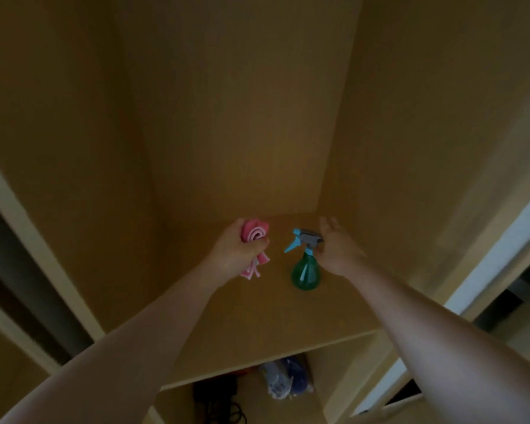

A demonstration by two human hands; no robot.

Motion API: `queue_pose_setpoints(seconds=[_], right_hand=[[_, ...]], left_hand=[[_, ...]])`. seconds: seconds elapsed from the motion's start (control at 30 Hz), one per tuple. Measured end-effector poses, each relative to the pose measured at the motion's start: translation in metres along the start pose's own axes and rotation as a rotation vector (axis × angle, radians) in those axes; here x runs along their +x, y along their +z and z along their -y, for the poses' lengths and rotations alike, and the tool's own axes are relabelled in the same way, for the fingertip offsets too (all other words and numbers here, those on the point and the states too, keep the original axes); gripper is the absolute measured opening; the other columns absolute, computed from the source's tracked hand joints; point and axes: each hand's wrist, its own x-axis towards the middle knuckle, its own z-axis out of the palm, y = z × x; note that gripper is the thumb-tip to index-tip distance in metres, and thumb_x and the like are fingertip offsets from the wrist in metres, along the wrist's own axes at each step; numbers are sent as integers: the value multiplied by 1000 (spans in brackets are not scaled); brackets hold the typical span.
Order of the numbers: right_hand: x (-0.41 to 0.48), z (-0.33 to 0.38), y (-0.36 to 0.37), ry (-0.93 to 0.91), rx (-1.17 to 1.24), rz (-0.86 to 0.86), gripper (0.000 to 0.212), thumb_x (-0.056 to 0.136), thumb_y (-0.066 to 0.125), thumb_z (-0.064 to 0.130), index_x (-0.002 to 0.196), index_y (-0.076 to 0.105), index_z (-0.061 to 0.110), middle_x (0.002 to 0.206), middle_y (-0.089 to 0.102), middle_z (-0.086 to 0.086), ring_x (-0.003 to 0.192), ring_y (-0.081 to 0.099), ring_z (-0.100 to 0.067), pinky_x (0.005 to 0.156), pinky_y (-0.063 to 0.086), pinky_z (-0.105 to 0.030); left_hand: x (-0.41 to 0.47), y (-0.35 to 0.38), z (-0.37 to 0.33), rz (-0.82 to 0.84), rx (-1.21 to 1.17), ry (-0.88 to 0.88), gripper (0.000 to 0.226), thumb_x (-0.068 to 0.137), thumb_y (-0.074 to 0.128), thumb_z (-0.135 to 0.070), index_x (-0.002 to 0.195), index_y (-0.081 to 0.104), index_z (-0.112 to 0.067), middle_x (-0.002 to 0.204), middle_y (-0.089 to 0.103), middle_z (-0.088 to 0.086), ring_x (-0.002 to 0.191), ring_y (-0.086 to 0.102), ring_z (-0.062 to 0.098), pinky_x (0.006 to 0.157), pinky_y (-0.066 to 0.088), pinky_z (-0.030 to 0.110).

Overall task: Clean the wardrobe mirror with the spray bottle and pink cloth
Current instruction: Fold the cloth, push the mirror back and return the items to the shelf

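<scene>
Both bare forearms reach from the bottom corners up onto a wooden wardrobe shelf point(257, 325). The left hand point(237, 249) has its fingers clenched round the rolled pink cloth point(254, 232), and a loose tail hangs out below the fist. At 3 o'clock from it the green spray bottle point(306, 272) stands upright on the shelf, nozzle pointing to 9 o'clock. The right hand point(338, 249) is at the bottle's 2 o'clock, fingers straight and released, palm beside the grey trigger head; whether it touches the head I cannot tell. No mirror is in view. The likely risk is a sideways nudge: a flat palm meeting that tall head before the fingers close could tip the bottle toward 9 o'clock, against the cloth hand. Grabbing at the head instead of the neck might also squeeze the trigger and wet the wood. The dim light makes aiming harder. At 6 o'clock, under the shelf, lie dark cables point(214, 396) and a bluish bag point(285, 377).
</scene>
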Motion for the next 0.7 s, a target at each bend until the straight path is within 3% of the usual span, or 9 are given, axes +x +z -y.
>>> queue_pose_setpoints(seconds=[0.1,0.17,0.23,0.33,0.43,0.53,0.63,0.7], right_hand=[[22,-11,5,-29,-8,31,71,96,52,29,154,12,15,156,22,-10,139,31,-32,108,39,-43],[33,-17,9,-44,4,58,58,97,51,27,147,27,14,132,50,-11,113,55,-29,89,52,-41],[42,-23,13,-73,11,88,43,98,48,27,138,42,13,111,60,-6,94,61,-24,75,53,-36],[49,-29,14,-121,-4,117,31,100,43,28,126,53,14,96,61,-2,81,61,-19,62,48,-30],[52,-29,12,-130,27,95,36,100,45,26,132,50,11,111,63,-8,90,62,-23,71,52,-33],[54,-29,13,-147,2,100,24,98,49,24,118,58,15,90,58,-1,72,54,-14,52,38,-27],[53,-28,8,-185,3,90,13,95,53,24,104,61,19,85,60,1,72,57,-15,50,34,-26],[50,-24,-1,-231,22,52,7,94,54,23,97,59,19,80,58,2,71,57,-16,51,35,-27]], left_hand=[[11,8,2,-54,-1,-16,26,85,71,-17,94,55,-36,93,67,4,72,74,20,63,58,37],[16,14,2,-75,-8,-32,24,85,71,-16,94,56,-33,91,68,5,71,74,21,60,58,37],[20,19,3,-112,-6,-36,23,85,71,-16,93,56,-32,89,67,4,70,74,20,58,57,34],[22,25,2,-178,37,-37,23,84,71,-15,90,55,-31,87,66,1,69,72,16,56,57,30],[21,29,2,-201,33,-48,22,85,71,-14,92,55,-28,89,67,5,69,73,19,59,59,35],[15,29,-3,-214,27,-41,23,86,70,-12,93,54,-28,90,65,6,69,73,21,56,58,32],[7,28,-7,-259,25,-41,22,86,70,-10,95,54,-23,91,64,9,71,73,24,53,58,30],[-1,26,-10,-290,41,-48,24,85,71,-11,99,54,-21,95,65,11,76,73,26,58,60,34]])
